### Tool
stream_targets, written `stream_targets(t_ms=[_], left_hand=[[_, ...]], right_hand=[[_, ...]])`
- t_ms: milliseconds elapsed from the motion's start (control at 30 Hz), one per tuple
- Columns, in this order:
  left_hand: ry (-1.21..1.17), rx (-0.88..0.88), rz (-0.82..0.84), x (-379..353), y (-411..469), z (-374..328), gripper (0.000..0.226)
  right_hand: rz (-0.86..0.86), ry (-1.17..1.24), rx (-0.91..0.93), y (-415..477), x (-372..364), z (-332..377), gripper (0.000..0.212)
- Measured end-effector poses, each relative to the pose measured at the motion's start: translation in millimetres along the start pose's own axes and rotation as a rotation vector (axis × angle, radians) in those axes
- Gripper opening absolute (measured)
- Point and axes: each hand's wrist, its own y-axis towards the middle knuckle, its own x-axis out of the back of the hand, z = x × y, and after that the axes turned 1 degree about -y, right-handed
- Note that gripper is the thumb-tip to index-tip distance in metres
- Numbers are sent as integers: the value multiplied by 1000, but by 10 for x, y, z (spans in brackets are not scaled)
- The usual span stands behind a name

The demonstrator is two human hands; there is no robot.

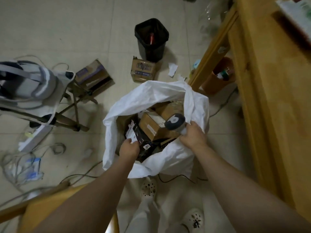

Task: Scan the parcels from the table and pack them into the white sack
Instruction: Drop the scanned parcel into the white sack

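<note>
Looking straight down into the white sack point(117, 105), which stands on the floor just beside the bench point(269, 81), its mouth slack and folded outward. The dark parcel point(144, 140) sits at the near-left of the mouth, tilted, white labels up, leaning on the brown cartons point(151, 125) already inside. My left hand point(129, 148) has its grip closed on the parcel's near edge, fingers curled over beside a label; the thumb is hidden. My right hand point(193, 135) has its grip wrapped round the scanner point(175, 122), whose head points away over the cartons. That hand sits at the sack's right rim, and I cannot tell whether it also catches the fabric. The parcel looks flat and glossy, so I judge it light, fairly stiff and a little slippery. Best taken by an edge or corner, clear of the labels. The sack cloth is soft and will not hold its own mouth open. Both forearms run forward and down, wrists dropped, the left reaching inside the mouth and the right stopping at the rim.
</note>
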Motion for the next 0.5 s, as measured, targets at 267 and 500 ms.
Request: stream_targets(t_ms=[267, 500], left_hand=[[271, 109, -115, 348, 470, 403, 46], [437, 146, -75, 339, 1101, 596, 53]], right_hand=[[49, -187, -25, 229, -586, -148, 65], [-144, -326, 1, 341, -945, -259, 71]])
